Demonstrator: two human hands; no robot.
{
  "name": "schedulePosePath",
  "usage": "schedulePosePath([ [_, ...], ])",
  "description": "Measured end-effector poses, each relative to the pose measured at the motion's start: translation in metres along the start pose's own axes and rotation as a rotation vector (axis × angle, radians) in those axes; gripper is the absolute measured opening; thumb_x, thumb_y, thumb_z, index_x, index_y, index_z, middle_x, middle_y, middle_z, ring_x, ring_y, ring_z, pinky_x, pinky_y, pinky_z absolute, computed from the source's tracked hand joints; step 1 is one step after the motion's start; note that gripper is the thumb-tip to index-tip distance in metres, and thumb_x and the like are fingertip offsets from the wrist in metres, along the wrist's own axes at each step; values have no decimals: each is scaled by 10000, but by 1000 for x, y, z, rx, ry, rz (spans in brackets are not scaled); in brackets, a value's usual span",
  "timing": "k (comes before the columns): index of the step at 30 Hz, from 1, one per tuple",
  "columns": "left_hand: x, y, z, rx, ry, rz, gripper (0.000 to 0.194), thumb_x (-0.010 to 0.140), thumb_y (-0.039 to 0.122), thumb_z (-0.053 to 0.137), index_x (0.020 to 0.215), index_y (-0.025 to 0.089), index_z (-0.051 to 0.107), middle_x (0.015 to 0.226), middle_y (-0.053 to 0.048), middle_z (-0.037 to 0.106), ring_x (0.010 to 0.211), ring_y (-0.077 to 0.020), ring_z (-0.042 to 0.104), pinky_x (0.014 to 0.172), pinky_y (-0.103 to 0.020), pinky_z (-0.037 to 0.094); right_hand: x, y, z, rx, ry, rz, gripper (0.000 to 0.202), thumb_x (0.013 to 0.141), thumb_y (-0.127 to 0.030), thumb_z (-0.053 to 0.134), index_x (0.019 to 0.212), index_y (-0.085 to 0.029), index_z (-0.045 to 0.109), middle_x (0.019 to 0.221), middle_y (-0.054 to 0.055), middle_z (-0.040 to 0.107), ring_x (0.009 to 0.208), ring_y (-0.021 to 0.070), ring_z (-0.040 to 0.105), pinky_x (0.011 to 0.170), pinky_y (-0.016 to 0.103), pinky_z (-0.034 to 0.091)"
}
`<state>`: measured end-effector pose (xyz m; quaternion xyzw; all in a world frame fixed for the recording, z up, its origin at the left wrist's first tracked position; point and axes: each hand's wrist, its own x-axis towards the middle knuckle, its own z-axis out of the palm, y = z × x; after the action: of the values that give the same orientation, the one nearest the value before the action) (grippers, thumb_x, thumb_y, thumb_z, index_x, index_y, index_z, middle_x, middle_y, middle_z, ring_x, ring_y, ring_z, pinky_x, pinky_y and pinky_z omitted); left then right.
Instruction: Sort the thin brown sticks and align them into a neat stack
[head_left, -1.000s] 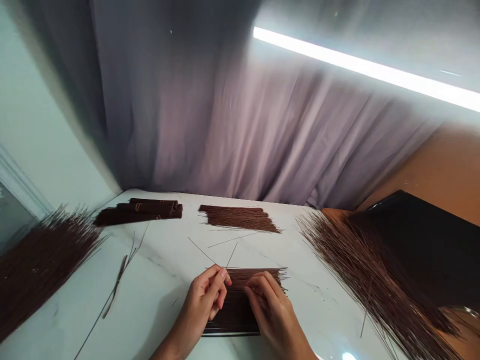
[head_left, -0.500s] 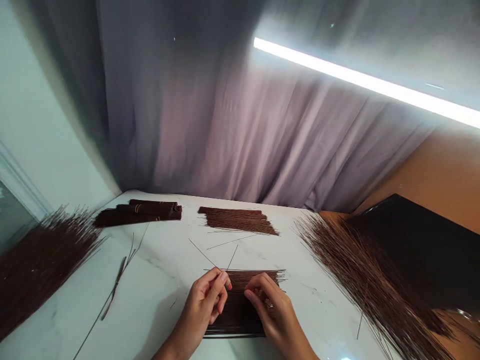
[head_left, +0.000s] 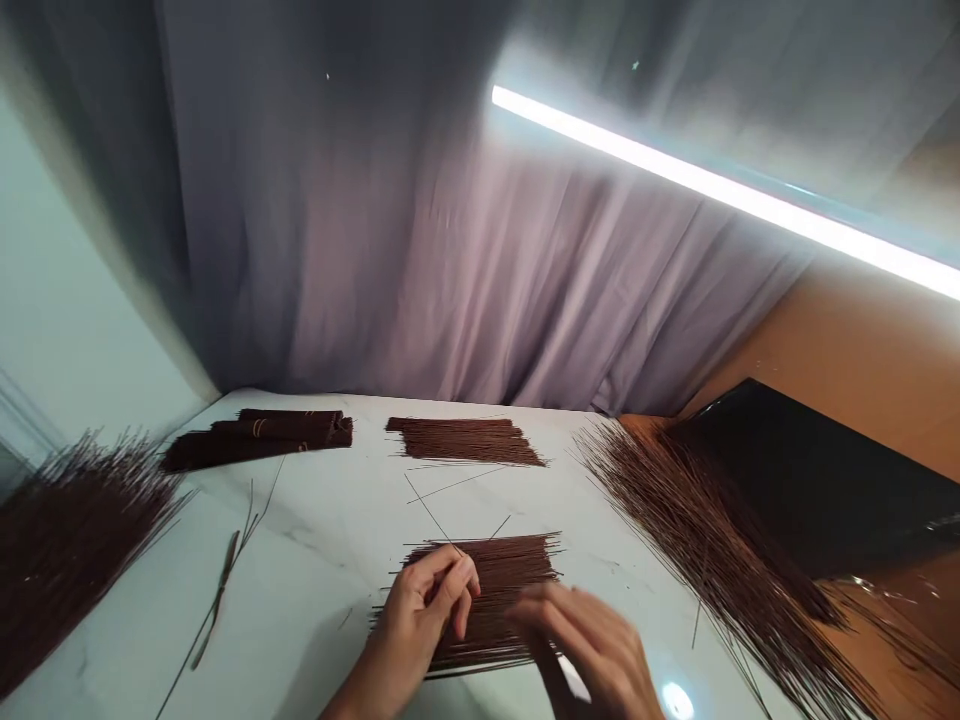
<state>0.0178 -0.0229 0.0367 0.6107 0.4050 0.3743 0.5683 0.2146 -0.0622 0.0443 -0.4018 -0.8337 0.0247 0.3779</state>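
My left hand (head_left: 431,605) is closed in a pinch on a thin brown stick (head_left: 429,512), which points up and to the left from the fingertips. A second thin end (head_left: 501,526) slants up to the right near the same fingers; whether it is part of that stick I cannot tell. Below both hands lies a flat layer of thin dark brown sticks (head_left: 517,560), side by side on the white tabletop. My right hand (head_left: 585,640) hovers over the layer's right part, its fingers bent and smeared by motion. What it holds, if anything, is not clear.
Another flat stack of sticks (head_left: 465,440) lies farther back, with dark tied bundles (head_left: 262,435) to its left. Large loose piles flank the table at left (head_left: 75,550) and right (head_left: 720,560). A small twisted bundle (head_left: 221,590) lies left of my hands.
My right hand has moved to the right and down, away from my left hand. The stick ends above my left hand have shifted right. The whole view has turned slightly.
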Motion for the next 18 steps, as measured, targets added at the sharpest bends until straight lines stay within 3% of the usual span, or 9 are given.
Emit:
schedulePosePath([
  [2, -2, 0, 0, -71, -3, -17, 415, 1005, 522, 460, 777, 192, 570, 526, 71, 447, 514, -114, 379, 535, -234, 282, -22, 4, 22, 161, -10, 157, 160, 1007, -131, 477, 957, -214, 605, 823, 32, 673, 696, 145, 615, 618, 231, 439],
  [4, -8, 0, 2, -90, -94, -40, 435, 989, 537, 474, 751, 187, 576, 497, 74, 442, 474, -105, 354, 516, -231, 272, -22, 17, 27, 330, -151, 290, 225, 1035, -259, 477, 856, -207, 602, 752, 15, 646, 657, 138, 597, 588, 220, 446],
  [6, -14, 1, 4, -82, -234, -61, 437, 980, 535, 484, 750, 181, 598, 465, 77, 445, 443, -99, 325, 503, -228, 266, 1, 31, 13, 430, -324, 326, 293, 1033, -373, 505, 829, -198, 622, 750, 10, 650, 669, 139, 586, 595, 220, 451],
  [9, -18, -1, 5, -11, -369, -88, 419, 982, 507, 497, 743, 182, 613, 460, 76, 460, 446, -101, 341, 528, -228, 297, 48, 38, -21, 330, -473, 158, 288, 1041, -350, 500, 849, -201, 654, 801, 18, 674, 744, 151, 588, 674, 245, 460],
  [10, -17, -2, 5, 35, -348, -89, 424, 988, 498, 494, 718, 189, 597, 477, 71, 467, 470, -108, 368, 546, -231, 309, 57, 36, -28, 226, -469, 80, 289, 1047, -307, 477, 842, -205, 652, 798, 24, 673, 748, 161, 583, 691, 265, 457],
  [12, -14, -6, 3, 133, -195, -59, 453, 1001, 493, 475, 660, 203, 538, 525, 57, 474, 534, -126, 426, 580, -239, 325, 54, 27, -29, 19, -385, -32, 289, 1040, -220, 432, 851, -213, 651, 790, 44, 673, 751, 187, 589, 720, 310, 461],
  [15, -8, -13, 0, 179, 42, 6, 452, 1019, 509, 432, 689, 215, 523, 577, 41, 495, 600, -149, 473, 608, -247, 341, 8, 14, -1, -63, -132, 11, 237, 1003, -155, 441, 930, -228, 655, 794, 63, 692, 712, 189, 625, 682, 301, 485],
  [18, -6, -18, 0, 78, -29, -25, 457, 996, 590, 425, 761, 215, 540, 538, 40, 529, 494, -123, 385, 518, -236, 299, -40, 16, 31, 60, -34, 211, 203, 997, -166, 477, 864, -230, 616, 737, 23, 684, 615, 144, 630, 562, 224, 467],
])
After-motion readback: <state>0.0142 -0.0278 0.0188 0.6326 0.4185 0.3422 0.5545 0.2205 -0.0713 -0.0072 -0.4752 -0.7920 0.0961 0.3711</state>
